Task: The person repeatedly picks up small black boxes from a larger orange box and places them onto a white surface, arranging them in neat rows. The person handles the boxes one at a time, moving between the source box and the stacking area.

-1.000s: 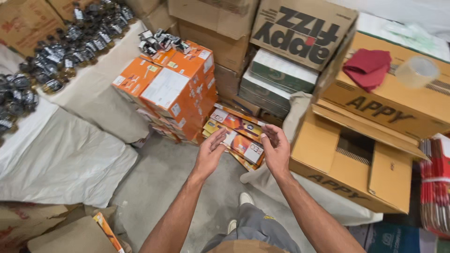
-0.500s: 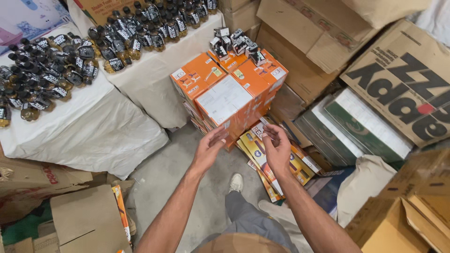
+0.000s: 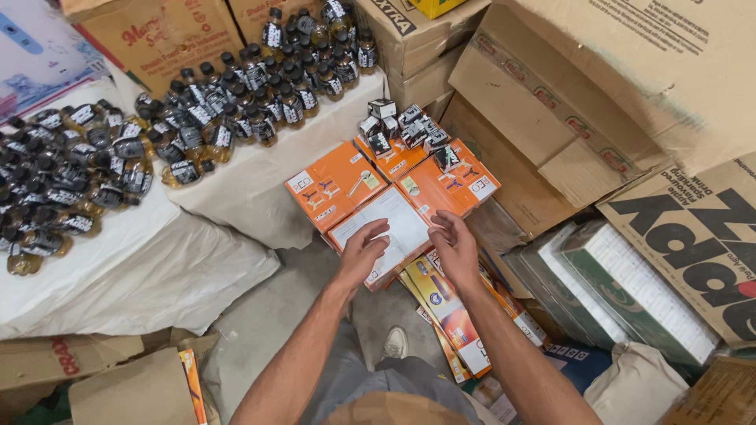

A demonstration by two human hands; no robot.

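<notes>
My left hand [image 3: 363, 250] rests with spread fingers on the white face of an orange box [image 3: 390, 228] at the front of a stack of orange boxes [image 3: 339, 185]. My right hand [image 3: 454, 247] hovers at that box's right edge, fingers loosely curled, holding nothing I can see. Several small black-and-white cartons [image 3: 405, 126] lie on the back of the stack. Below my hands, flat orange and yellow packs [image 3: 445, 303] lean on the floor.
Many small dark bottles [image 3: 157, 134] cover white sacks [image 3: 150, 267] at left. Big brown cardboard cartons [image 3: 598, 102] rise at right, with green-and-white cartons [image 3: 630, 291] beneath. Folded cardboard [image 3: 134, 386] lies at bottom left. My shoe [image 3: 394, 343] stands on the grey floor.
The view has swung left and down. My hands have moved from the flat orange and yellow packs up onto the stack of orange boxes.
</notes>
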